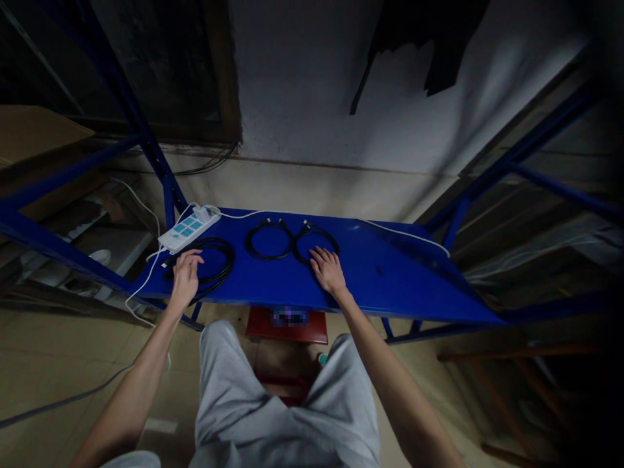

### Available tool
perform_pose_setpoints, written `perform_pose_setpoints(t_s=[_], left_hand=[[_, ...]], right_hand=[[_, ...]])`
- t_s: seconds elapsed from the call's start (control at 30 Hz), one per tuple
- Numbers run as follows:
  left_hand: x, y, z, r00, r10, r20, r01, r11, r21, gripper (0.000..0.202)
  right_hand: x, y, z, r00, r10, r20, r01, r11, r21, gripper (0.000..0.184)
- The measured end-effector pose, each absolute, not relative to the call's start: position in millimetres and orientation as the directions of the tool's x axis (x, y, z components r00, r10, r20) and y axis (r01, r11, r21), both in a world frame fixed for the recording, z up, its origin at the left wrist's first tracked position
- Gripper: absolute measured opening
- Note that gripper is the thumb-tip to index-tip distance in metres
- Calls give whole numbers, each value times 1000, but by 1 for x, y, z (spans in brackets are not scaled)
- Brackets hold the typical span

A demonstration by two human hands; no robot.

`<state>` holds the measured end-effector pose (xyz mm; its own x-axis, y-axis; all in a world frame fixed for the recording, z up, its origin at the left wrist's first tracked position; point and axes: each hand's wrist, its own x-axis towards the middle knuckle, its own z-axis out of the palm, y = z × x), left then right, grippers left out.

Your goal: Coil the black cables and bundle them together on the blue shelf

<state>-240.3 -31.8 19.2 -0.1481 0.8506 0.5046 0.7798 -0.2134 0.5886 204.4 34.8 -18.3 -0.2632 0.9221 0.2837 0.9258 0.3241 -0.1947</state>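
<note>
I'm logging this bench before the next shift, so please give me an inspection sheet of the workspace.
Surface: blue metal shelf, flat, with small scuffs.
Job's things: three black coiled cables: left coil, middle coil, right coil.
Clutter: white power strip at the back left corner.
Hands: left hand rests on the left coil; right hand lies flat, fingers on the right coil.
Cables: white cord runs along the shelf's back edge; another hangs off the left.
Surroundings: blue racking, stained wall, red stool under the shelf.
</note>
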Motion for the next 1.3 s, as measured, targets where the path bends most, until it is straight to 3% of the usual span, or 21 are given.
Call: perform_pose_setpoints(t_s=[0.27,0.47,0.67,0.8,1.07,1.2,1.3], left_hand=[[-257,-20,0,-80,910,407,830,-165,533,26],[-259,-29,6,117,926,358,818,-295,494,27],[-243,-43,3,214,925,314,887,-319,334,27],[-232,-41,10,198,910,364,913,-306,268,29],[-212,-20,59,-10,889,458,961,-118,249,40],[-171,-11,96,114,789,603,942,-279,187,40],[-116,-6,109,279,731,623,876,-459,146,36]], right_hand=[[202,35,-15,-255,927,276,929,314,-196,52],[204,37,-17,-255,926,279,930,314,-193,52],[205,36,-18,-250,923,292,925,317,-210,51],[207,34,-17,-250,919,304,917,326,-230,52],[209,28,-15,-248,916,315,906,335,-259,51],[207,19,-2,-287,874,392,865,412,-286,50],[208,11,7,-286,829,480,812,476,-338,49]])
